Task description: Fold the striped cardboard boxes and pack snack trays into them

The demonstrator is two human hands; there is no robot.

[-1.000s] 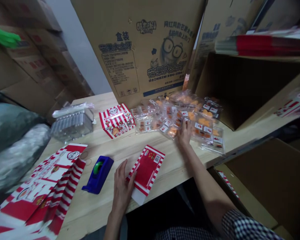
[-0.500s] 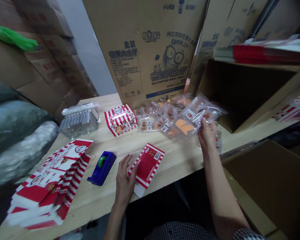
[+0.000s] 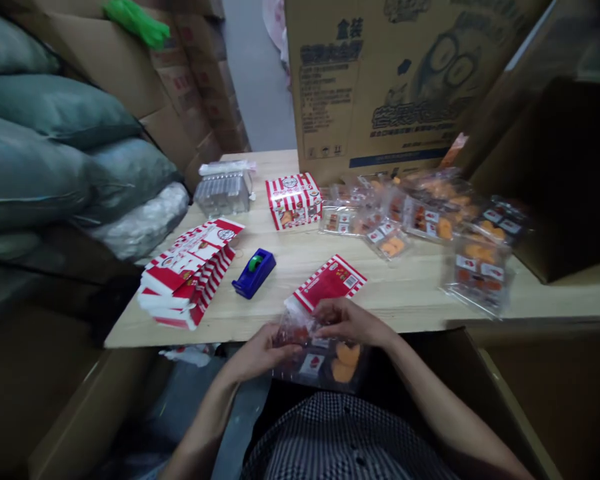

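A clear plastic snack pack with orange pieces and small labelled sachets is held between both hands at the table's front edge, close to my body. My left hand grips its left side, thumb on top. My right hand pinches its upper edge, fingers bent; the fingertips partly hide what they hold. Just beyond the hands a flat red-and-white striped carton lies on the table. A blue tape dispenser with green tape stands to its left.
Several folded striped cartons lie at the left. An assembled striped box stands beside clear plastic trays. More snack packs are heaped at right, before a large cardboard box. Stuffed sacks are piled far left.
My right hand has brought a snack pack from the heap to my body. My left hand has left the flat carton and now grips the pack too. The view has shifted left and down.
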